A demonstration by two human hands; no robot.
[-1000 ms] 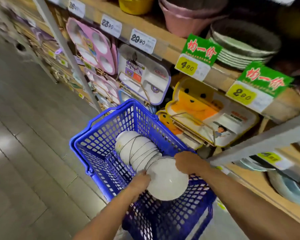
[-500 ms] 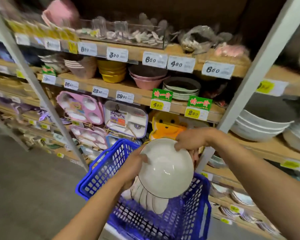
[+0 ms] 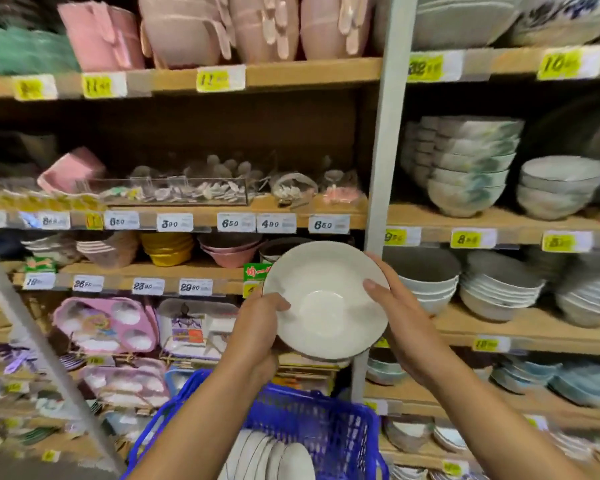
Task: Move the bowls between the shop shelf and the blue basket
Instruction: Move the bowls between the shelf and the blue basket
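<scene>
I hold a white bowl in both hands, raised in front of the shop shelf, its inside tilted toward me. My left hand grips its left rim with the thumb inside. My right hand grips the right rim. Below my arms sits the blue basket with a row of several white bowls lying on edge inside it. Stacks of grey-white bowls stand on the shelf just right of the held bowl.
A grey metal upright rises directly behind the bowl. Wooden shelves carry price tags, pink and yellow bowls at left, patterned bowl stacks upper right, and pink divided trays lower left. A slanted grey post crosses the lower left.
Both hands lifted one white bowl out of the blue basket and up to shelf height. My view swung upward from the basket to the shelves.
</scene>
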